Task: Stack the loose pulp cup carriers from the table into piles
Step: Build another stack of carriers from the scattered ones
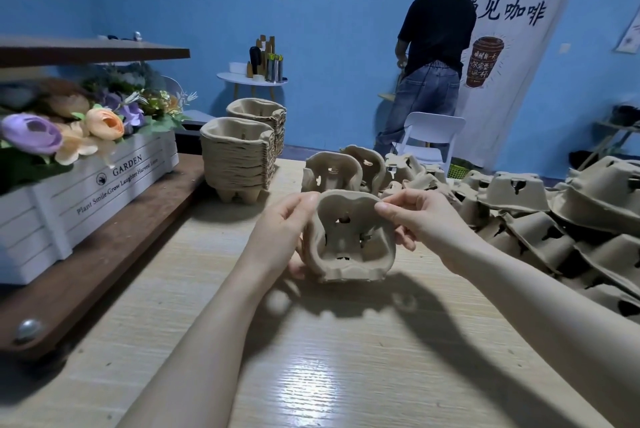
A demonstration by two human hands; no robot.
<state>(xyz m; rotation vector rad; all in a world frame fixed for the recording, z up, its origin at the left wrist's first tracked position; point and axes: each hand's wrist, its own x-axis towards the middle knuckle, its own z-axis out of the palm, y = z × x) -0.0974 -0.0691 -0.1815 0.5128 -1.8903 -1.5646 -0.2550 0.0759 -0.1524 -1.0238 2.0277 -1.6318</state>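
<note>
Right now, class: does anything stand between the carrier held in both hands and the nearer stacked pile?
Nothing visible does. The held carrier is off the table, and only bare table lies between it and the nearer pile, up and to its left.

The white planter box (104,185) reads "GARDEN"; the banner (512,47) reads "遇见咖啡".

A white wooden planter box (86,192) lettered GARDEN, filled with purple and peach flowers (69,130), sits at the left. Beyond it, a small round white side table (252,79) holds a metal cup. Farther right, a person in black shirt (434,57) stands behind a white chair (431,137), beside a coffee banner (509,40).
</note>
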